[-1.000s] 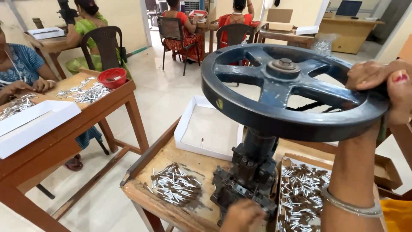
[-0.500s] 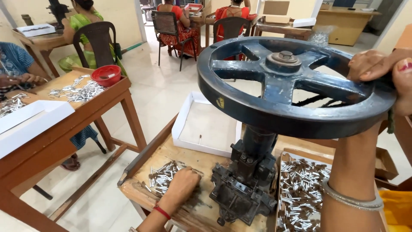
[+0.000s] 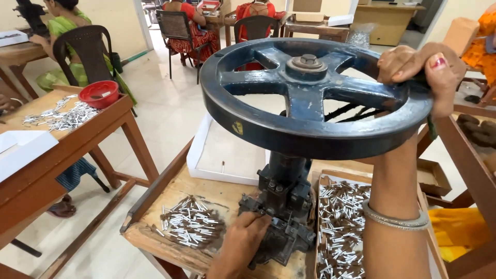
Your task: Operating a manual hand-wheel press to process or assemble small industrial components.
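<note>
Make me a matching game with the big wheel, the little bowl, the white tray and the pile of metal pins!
Things:
1. big wheel
2. little bowl
3. white tray
4. pile of metal pins

Places or colours:
A. red, on the table to the left
B. gripped at its rim by the right hand
C. just left of the left hand
D. nearly empty, behind the press

Pairs: 1-B, 2-A, 3-D, 4-C

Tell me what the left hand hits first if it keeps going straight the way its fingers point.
Probably the dark press base: the left hand points up-right with fingertips already at its lower block. Exact contact is hard to judge.
</note>
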